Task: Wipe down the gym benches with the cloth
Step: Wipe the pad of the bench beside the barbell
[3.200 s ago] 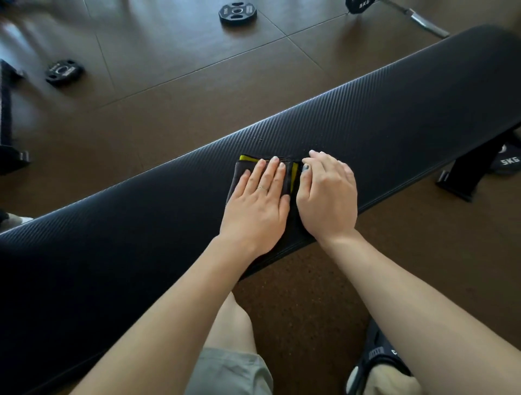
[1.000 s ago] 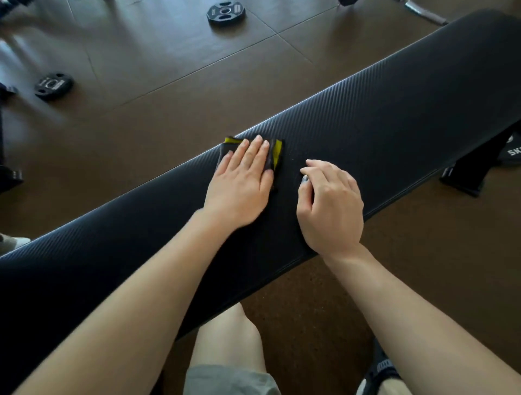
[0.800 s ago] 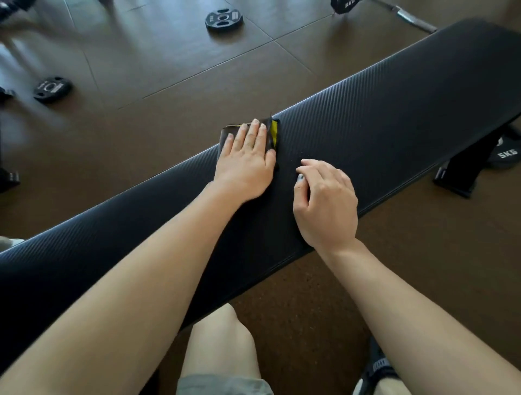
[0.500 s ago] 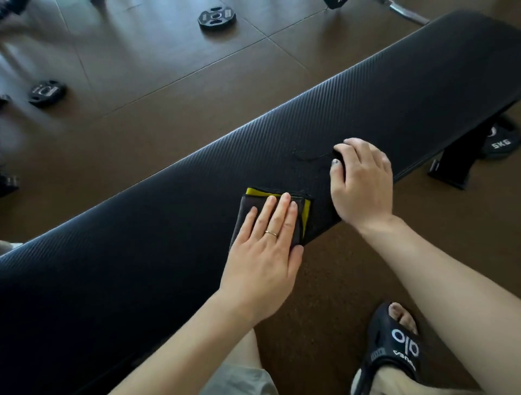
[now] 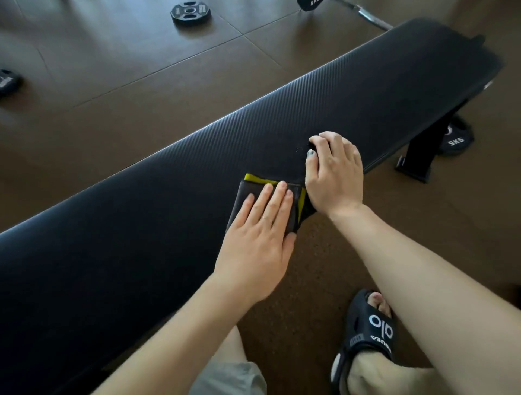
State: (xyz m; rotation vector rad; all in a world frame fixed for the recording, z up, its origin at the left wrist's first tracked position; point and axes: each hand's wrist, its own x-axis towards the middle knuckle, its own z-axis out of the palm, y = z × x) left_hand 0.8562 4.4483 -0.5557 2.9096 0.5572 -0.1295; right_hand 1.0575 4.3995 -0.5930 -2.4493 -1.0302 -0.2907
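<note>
left hand (image 5: 258, 239) flat, fingers straight, pressing the cloth (image 5: 248, 197) on the bench (image 5: 169, 183) near edge to wipe, right hand (image 5: 335, 174) curled, empty, bracing just right

Readable markings, few:

- "5KG" in pale characters on a dark weight plate (image 5: 455, 139) lying on the floor, beyond and to the right of the right hand (image 5: 335, 174), partly tucked behind the counter leg (image 5: 417, 160).
- "alo" in large white letters on the strap of a dark slide sandal (image 5: 369, 332), floor level, nearer the viewer than the right hand and below its forearm. Smaller white lettering along the strap edge; too small to make out.
- Weight plate (image 5: 190, 12) far beyond the left hand (image 5: 253, 248): pale markings on its face, not legible.
- Plate at top edge (image 5: 314, 3): lettering cut off, unreadable.
</note>
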